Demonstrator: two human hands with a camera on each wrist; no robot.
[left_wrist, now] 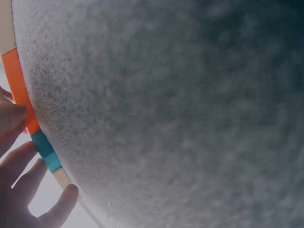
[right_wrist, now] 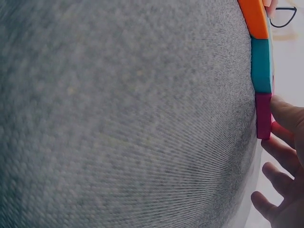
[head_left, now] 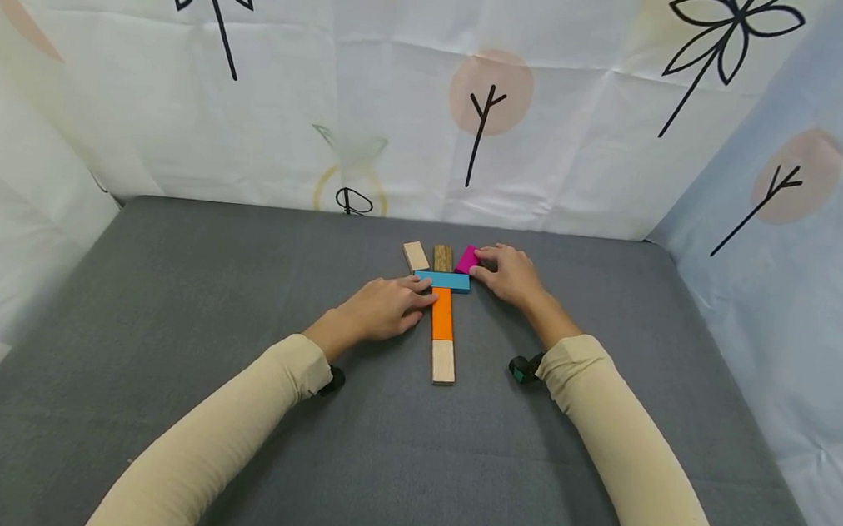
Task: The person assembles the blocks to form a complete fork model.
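Note:
Flat wooden blocks lie in a figure on the grey table. A blue block lies crosswise. Below it an orange block and a pale block run in line toward the person. Beyond it stand a second pale block, tilted left, a brown block, and a magenta block, tilted right. The left hand rests its extended fingertips on the blue and orange blocks. Thumb and index finger of the right hand pinch the magenta block, whose end meets the blue one.
The grey table reaches a straight back edge just behind the blocks. White printed cloth hangs behind and at both sides. A dark wrist device sits under the right sleeve, another under the left.

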